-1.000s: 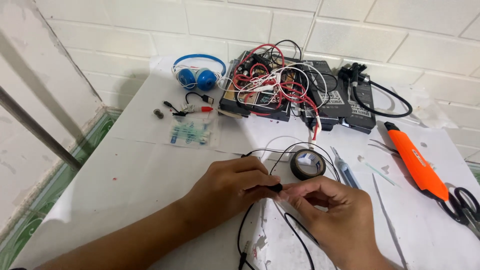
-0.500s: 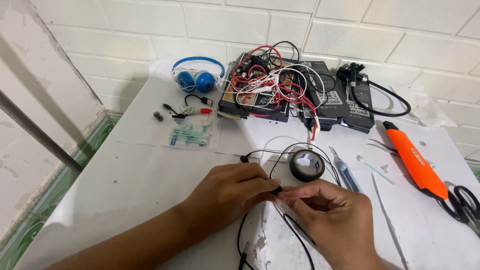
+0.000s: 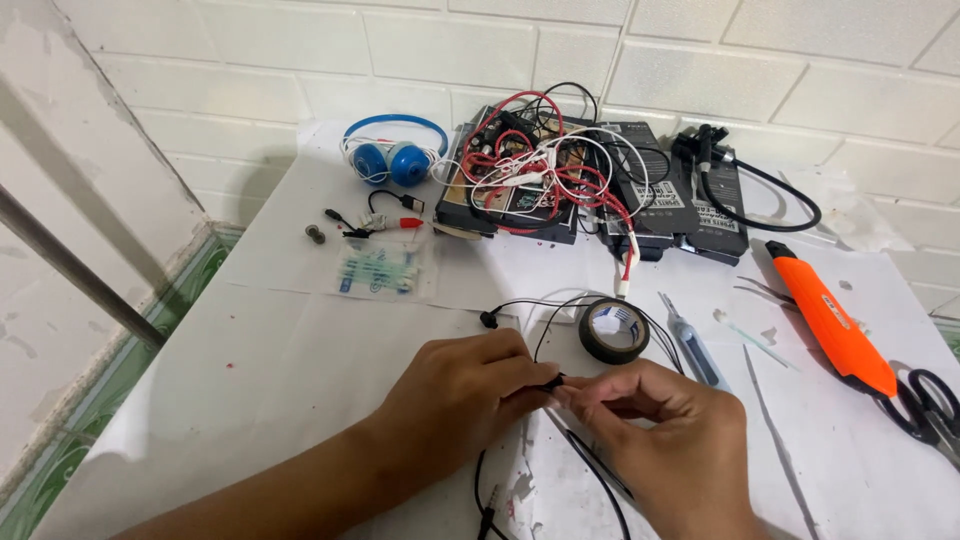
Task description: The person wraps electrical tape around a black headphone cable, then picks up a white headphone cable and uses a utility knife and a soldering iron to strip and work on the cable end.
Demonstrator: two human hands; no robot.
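We can't see what sits between the fingertips: left hand (image 3: 455, 390) and right hand (image 3: 665, 440) meet over a small black part (image 3: 553, 381), mostly covered by fingers. Whether either hand actually pinches it, we can't tell. The black wire (image 3: 600, 470) runs under the right hand and leaves the picture at the bottom edge; its plug (image 3: 488, 512) is cut off there too. Both forearms are cropped by the bottom edge. Scissors (image 3: 925, 405) at the table's right edge are partly out of the picture. Boards (image 3: 510, 185) near the far edge are buried under tangled wires. Contents of the clear packet (image 3: 378, 270) are too small to tell.
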